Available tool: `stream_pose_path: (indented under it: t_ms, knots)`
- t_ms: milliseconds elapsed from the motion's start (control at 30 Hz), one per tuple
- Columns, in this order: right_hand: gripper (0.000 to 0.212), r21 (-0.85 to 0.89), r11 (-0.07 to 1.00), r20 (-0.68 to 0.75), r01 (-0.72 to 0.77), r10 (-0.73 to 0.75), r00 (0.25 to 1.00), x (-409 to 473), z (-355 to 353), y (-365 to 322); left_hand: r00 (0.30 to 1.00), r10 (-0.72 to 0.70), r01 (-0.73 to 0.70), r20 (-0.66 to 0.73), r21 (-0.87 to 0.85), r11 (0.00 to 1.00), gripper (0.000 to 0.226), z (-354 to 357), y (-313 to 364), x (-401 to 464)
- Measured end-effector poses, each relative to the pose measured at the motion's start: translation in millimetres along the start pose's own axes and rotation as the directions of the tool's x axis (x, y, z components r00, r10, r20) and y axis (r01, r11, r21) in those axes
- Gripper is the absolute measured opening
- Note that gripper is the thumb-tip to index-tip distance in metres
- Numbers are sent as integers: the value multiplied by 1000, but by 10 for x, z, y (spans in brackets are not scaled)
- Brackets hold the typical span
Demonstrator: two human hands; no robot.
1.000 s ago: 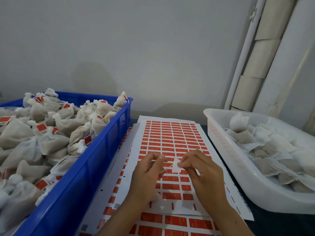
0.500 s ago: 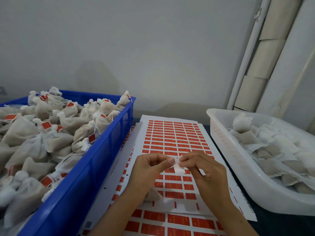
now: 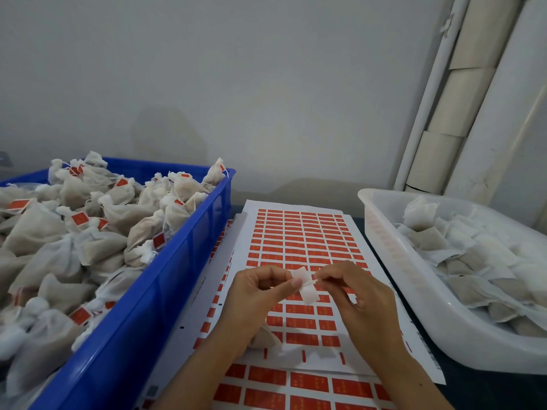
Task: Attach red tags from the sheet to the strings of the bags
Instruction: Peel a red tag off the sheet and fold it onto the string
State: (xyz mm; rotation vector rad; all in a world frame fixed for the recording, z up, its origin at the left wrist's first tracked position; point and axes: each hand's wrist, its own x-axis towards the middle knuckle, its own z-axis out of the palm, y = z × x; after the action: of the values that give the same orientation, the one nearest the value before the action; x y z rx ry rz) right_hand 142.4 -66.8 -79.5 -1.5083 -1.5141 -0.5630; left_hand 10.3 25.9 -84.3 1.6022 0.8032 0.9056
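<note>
Here both hands [image 3: 310, 294] pinch a white tag [image 3: 306, 287] above the sheet [image 3: 299, 232]

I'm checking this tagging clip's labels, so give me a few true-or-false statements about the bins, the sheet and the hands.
1. The blue plastic bin holds mesh bags with red tags. True.
2. The translucent white plastic bin stands at the person's left. False: it is at the right.
3. Both hands, left hand and right hand, pinch the small white folded tag. True.
4. The white sheet of red tags lies inside the blue bin. False: it lies between the bins.
</note>
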Motion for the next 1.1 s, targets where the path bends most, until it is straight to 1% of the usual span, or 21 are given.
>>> stream_pose_path:
  t_ms: [67,133,200,267,400,533,700,733,800,867,1100]
  knots:
    - [11,-39,999,0,27,-27,1000,5,-2,19,1000,0,0,-5,12,1000,6,3,-6,3]
    - [14,-71,995,29,66,-65,997,14,-3,32,1000,6,-6,-5,25,1000,6,3,-11,7]
    - [12,-97,991,51,93,-88,995,16,0,46,1000,15,-15,2,34,999,7,0,-17,10]
    - [15,-101,990,82,93,-85,993,14,1,46,1000,18,-18,9,35,999,8,-5,-21,11]
    - [8,8,1000,95,12,-13,995,21,-17,44,999,32,-32,16,38,999,8,7,-40,20]
    - [9,19,999,145,-42,38,989,14,-1,41,997,67,-69,26,98,993,5,14,-73,36]
    - [8,51,996,215,-77,65,975,31,-2,32,996,81,-83,30,111,990,7,7,-100,49]
    - [12,86,990,228,-110,87,970,32,0,34,995,89,-93,40,113,989,9,6,-100,49]
    - [29,156,967,266,-203,157,951,20,11,33,993,106,-112,56,119,987,13,6,-97,45]
    - [35,184,945,292,-269,209,933,4,36,27,991,118,-125,57,124,984,14,9,-95,41]
    - [19,288,863,349,-414,308,885,14,51,2,987,153,-157,43,108,982,8,19,-84,17]
